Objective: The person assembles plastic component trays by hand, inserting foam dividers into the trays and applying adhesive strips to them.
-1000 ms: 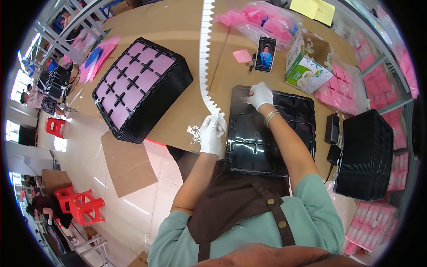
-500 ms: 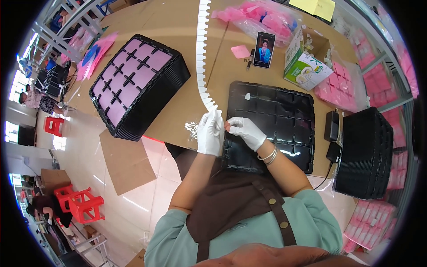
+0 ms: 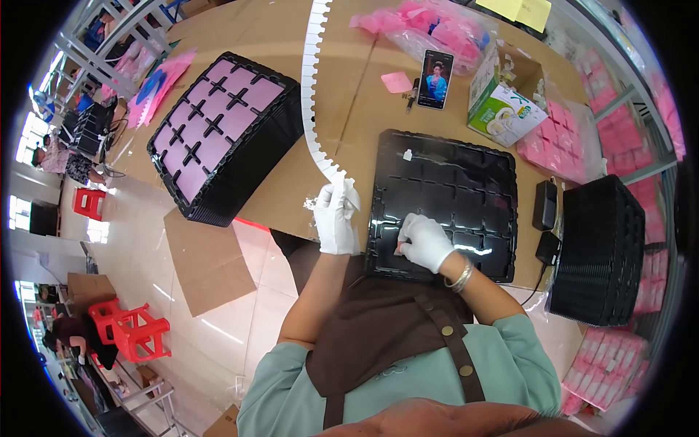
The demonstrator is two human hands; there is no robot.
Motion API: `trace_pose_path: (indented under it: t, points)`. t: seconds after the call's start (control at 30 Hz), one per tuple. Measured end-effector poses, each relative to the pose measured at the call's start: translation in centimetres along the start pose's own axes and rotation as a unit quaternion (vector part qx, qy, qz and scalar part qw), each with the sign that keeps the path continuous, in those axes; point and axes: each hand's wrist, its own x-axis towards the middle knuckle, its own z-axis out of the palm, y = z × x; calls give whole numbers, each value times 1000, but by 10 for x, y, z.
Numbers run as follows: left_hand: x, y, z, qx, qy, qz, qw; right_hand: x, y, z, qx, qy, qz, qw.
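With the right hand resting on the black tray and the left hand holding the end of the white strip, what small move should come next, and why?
Probably press the small white piece down into the near-left cell of the black tray. The right hand has its fingertips on the piece there, while the left hand holds the end of the white notched strip beside the tray, apparently ready for the next piece.

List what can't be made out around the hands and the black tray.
- Head view: piece under right hand fingertips on black tray, too small to identify.
- Left hand grip on white strip, covered by glove.
- Strip's far end, cut by top edge.
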Motion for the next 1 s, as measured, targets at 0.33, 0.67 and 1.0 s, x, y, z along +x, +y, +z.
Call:
trace_pose_path:
  t: [0.33, 0.67, 1.0]
  points:
    - [-27, -19, 23, 47, -74, -11, 996, 45, -16, -30, 310, 242, -109, 913]
    - [11, -6, 45, 93, -132, -107, 981, 18, -6, -33, 312, 293, -119, 896]
    - [9, -16, 51, 104, -74, -69, 989, 15, 201, -131, -48, 248, 275, 928]
